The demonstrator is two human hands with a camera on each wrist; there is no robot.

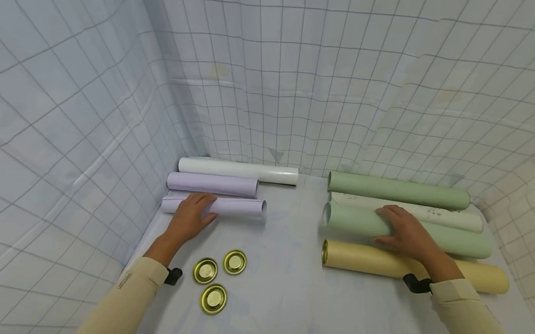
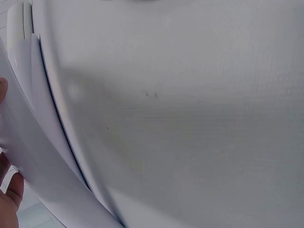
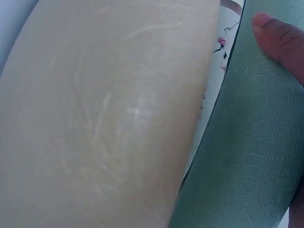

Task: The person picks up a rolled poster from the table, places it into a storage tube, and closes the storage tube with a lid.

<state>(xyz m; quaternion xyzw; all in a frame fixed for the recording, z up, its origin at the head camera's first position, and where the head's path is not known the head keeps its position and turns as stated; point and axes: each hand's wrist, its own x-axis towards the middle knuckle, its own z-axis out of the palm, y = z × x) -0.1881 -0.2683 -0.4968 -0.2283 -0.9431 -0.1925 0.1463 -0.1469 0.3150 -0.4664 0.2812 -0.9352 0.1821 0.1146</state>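
Observation:
My left hand (image 1: pixel 190 219) holds the nearer lavender roll (image 1: pixel 240 206) around its middle, fingers over the top and thumb on the near side. In the left wrist view, fingertips and thumb (image 2: pixel 14 190) show at the edge of this lavender roll (image 2: pixel 42 166). My right hand (image 1: pixel 404 233) grips the nearer pale green roll (image 1: pixel 358 220), its thumb along the near side. The right wrist view shows the thumb (image 3: pixel 280 40) lying on the textured green surface (image 3: pixel 242 137). Just in front of the green roll lies a tan tube (image 1: pixel 359 258), passing under my right wrist.
Behind the left hand are another lavender roll (image 1: pixel 215 183) and a glossy white roll (image 1: pixel 276 174). A flower-patterned white roll (image 1: pixel 450 217) and a second green roll (image 1: pixel 396 189) lie at the back right. Three gold lids (image 1: pixel 234 262) sit front left. Grid-patterned sheeting (image 1: pixel 282 88) walls the area.

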